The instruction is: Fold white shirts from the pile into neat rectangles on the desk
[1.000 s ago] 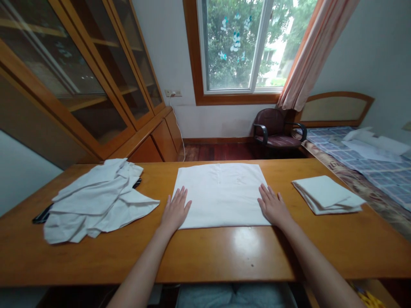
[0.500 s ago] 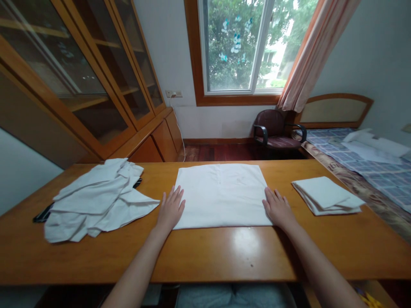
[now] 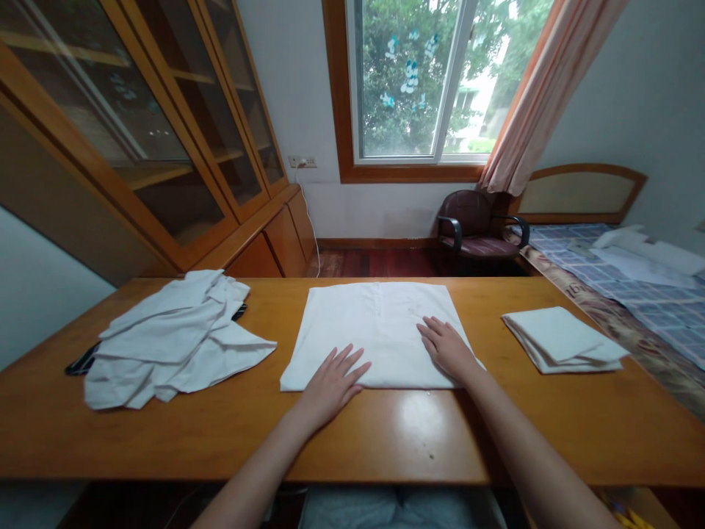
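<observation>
A white folded garment [image 3: 374,323] lies flat in the middle of the wooden table [image 3: 352,433], its button placket showing near the far edge. My left hand [image 3: 333,380] rests open and flat on its near edge, fingers spread. My right hand [image 3: 447,345] lies open on the cloth's right half, palm down. Neither hand grips anything.
A loose heap of white clothes [image 3: 176,338] sits on the table's left, over a dark object [image 3: 82,360]. A neat folded white stack [image 3: 565,339] is on the right. Beyond the table stand a dark armchair [image 3: 479,231], a bed [image 3: 633,286] and glass-door cabinets [image 3: 143,125].
Both hands have slid inward from the garment's outer edges onto the cloth, the left to the near middle, the right to the right half. The view shifted slightly.
</observation>
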A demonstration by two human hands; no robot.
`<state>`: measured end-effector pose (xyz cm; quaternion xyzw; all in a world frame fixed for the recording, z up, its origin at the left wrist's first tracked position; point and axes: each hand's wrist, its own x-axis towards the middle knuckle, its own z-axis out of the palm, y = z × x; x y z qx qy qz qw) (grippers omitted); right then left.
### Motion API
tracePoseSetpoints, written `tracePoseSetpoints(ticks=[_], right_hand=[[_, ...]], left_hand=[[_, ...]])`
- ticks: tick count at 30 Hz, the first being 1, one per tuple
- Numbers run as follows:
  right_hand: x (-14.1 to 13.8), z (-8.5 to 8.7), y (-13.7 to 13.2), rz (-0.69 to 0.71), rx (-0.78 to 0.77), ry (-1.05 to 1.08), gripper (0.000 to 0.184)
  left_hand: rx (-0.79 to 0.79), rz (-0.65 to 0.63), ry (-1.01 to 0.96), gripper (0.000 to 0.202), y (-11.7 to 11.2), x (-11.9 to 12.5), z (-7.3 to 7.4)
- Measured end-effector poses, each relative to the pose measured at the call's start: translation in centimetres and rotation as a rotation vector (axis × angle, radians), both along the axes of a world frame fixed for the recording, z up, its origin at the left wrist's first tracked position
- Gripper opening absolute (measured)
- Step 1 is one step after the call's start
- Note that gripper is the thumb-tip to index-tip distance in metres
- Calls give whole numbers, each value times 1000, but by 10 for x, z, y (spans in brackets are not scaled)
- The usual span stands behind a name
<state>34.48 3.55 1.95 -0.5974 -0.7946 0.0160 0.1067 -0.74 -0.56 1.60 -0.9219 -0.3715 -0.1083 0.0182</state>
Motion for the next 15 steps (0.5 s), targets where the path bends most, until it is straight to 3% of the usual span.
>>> tracePoseSetpoints(ticks=[3,6,9,13,15], right_hand=[[2,4,-6,-17,-6,-23,43],[0,17,-17,-52,-27,-61,40],[-9,30,-34,-58,-49,-84,33],[-32,34,-57,-13,-86,-3,23],[-46,33,-68,-5,-116,82,21]], left_hand=[[-21,18,35,45,10,-8,-1],[-56,104,77,53,23,-17,4],[-87,285,92,62,36,-25,12],[-169,573,32,46,51,-25,21],[-218,648,-16,48,54,-20,24]])
